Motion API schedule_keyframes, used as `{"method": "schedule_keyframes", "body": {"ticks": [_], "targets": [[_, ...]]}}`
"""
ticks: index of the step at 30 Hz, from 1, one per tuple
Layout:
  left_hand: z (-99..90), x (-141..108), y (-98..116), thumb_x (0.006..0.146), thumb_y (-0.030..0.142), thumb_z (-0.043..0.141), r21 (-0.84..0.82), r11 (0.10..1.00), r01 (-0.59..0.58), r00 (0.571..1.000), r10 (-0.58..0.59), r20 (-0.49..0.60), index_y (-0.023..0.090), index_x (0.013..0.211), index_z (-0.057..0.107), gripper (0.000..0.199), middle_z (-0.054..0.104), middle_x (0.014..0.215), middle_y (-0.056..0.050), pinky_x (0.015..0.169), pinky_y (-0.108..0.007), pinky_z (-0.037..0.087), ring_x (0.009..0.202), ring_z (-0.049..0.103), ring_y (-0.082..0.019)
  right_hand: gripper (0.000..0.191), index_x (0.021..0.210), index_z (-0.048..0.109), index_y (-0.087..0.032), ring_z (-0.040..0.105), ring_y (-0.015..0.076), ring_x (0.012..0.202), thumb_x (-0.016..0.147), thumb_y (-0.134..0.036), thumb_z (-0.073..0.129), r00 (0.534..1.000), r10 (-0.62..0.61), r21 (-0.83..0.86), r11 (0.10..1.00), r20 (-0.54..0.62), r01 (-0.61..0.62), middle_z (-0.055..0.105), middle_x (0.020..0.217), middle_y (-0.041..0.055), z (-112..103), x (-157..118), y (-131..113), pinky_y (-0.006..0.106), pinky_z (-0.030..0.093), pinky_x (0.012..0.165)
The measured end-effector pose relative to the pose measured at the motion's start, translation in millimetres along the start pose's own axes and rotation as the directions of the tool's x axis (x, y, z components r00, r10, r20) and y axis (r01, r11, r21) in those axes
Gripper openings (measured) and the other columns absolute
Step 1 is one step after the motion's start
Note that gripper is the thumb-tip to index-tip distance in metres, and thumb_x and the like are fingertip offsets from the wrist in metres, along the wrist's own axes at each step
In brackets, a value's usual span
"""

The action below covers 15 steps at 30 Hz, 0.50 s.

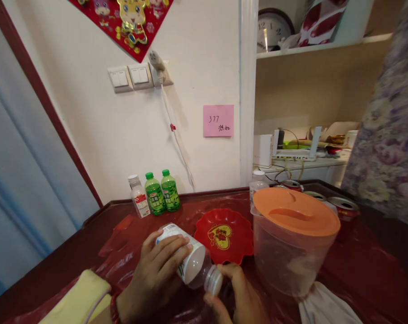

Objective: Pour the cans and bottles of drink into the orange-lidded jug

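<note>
- The counter (69, 256), dark and covered with wrinkled red plastic, runs against the wall and carries everything below.
- A translucent pitcher (284, 256) stands upright on the right, its orange lid (311, 220) on top.
- A red scalloped plate (242, 225) with a gold heart design lies beside the pitcher, beyond the hands.
- The left hand (159, 270) curls over the label of a clear bottle, fingers wrapped around its body.
- The right hand (239, 297) pinches the bottle's cap end between thumb and fingers.
- That clear bottle (195, 265), white-labelled, is tilted nearly flat between both hands, just in front of the plate, neck toward the right hand.
- Two green bottles (155, 195) stand side by side near the wall, a white-capped bottle (141, 202) just left of them.
- The white cap (215, 281) sits on the held bottle's neck.
</note>
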State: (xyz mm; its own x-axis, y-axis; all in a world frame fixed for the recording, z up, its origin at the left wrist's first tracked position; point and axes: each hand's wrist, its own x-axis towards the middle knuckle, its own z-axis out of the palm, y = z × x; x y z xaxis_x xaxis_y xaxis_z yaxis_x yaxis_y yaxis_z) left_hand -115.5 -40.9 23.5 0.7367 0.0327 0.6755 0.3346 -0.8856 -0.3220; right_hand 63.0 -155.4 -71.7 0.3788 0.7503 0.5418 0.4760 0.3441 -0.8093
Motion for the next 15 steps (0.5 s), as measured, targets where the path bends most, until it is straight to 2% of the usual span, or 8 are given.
{"method": "schedule_keyframes", "body": {"ticks": [3,5,7,9,12,15], "targets": [[1.0,1.9,0.8,0.093,0.014,0.055,-0.023,0.999,0.023,0.999,-0.024,-0.023,0.020,0.118,0.063,0.027,0.078,0.110,-0.007,0.118,-0.042,0.025,0.104,0.070,-0.020,0.024,0.111,0.062,-0.025,0.068,0.0240,0.093,0.089,-0.032,0.062,0.997,-0.073,-0.020,0.997,0.002,0.073,0.069,0.104,0.0070,-4.1,4.6,-0.1,0.030,0.054,0.082],[2.1,2.3,1.3,0.094,0.015,0.056,-0.034,0.998,0.050,0.997,-0.052,-0.059,0.020,0.118,0.064,0.026,0.078,0.110,-0.007,0.118,-0.042,0.026,0.104,0.070,-0.020,0.031,0.114,0.060,-0.025,0.066,0.0245,0.100,0.083,-0.026,0.063,0.997,-0.081,-0.012,0.997,-0.014,0.081,0.067,0.110,0.0074,-5.5,7.3,-0.9,0.031,0.053,0.087],[2.8,1.8,1.4,0.094,0.016,0.057,-0.030,0.998,0.059,0.996,-0.061,-0.062,0.021,0.119,0.064,0.027,0.078,0.111,-0.007,0.118,-0.042,0.026,0.105,0.070,-0.020,0.044,0.119,0.056,-0.024,0.064,0.0252,0.103,0.076,-0.024,0.067,0.998,-0.035,0.006,0.999,-0.053,0.035,0.064,0.115,0.0078,-5.8,8.6,-2.2,0.032,0.052,0.088],[3.1,0.8,1.2,0.093,0.014,0.056,-0.015,0.999,0.053,0.998,-0.053,-0.040,0.022,0.121,0.064,0.030,0.078,0.112,-0.006,0.119,-0.043,0.025,0.106,0.070,-0.021,0.052,0.123,0.052,-0.024,0.064,0.0230,0.094,0.074,-0.027,0.070,0.996,0.059,0.032,0.998,-0.070,-0.057,0.064,0.110,0.0057,-5.3,8.3,-3.7,0.030,0.052,0.083],[3.5,-0.5,0.9,0.093,0.012,0.055,-0.011,0.999,0.043,0.998,-0.044,-0.045,0.022,0.120,0.065,0.030,0.078,0.112,-0.006,0.120,-0.042,0.025,0.106,0.070,-0.020,0.029,0.110,0.052,-0.024,0.060,0.0169,0.070,0.088,-0.040,0.062,0.986,0.164,0.105,0.981,0.027,-0.166,0.062,0.084,-0.0013,-4.5,6.8,-5.3,0.026,0.046,0.065],[4.6,-1.7,0.8,0.093,0.011,0.055,-0.013,0.999,0.037,0.999,-0.037,-0.040,0.021,0.120,0.065,0.030,0.078,0.112,-0.007,0.120,-0.043,0.024,0.107,0.070,-0.020,0.022,0.102,0.053,-0.024,0.058,0.0157,0.066,0.096,-0.045,0.051,0.982,0.168,0.150,0.972,0.084,-0.179,0.059,0.078,-0.0020,-5.3,7.5,-5.4,0.025,0.043,0.062]]}}
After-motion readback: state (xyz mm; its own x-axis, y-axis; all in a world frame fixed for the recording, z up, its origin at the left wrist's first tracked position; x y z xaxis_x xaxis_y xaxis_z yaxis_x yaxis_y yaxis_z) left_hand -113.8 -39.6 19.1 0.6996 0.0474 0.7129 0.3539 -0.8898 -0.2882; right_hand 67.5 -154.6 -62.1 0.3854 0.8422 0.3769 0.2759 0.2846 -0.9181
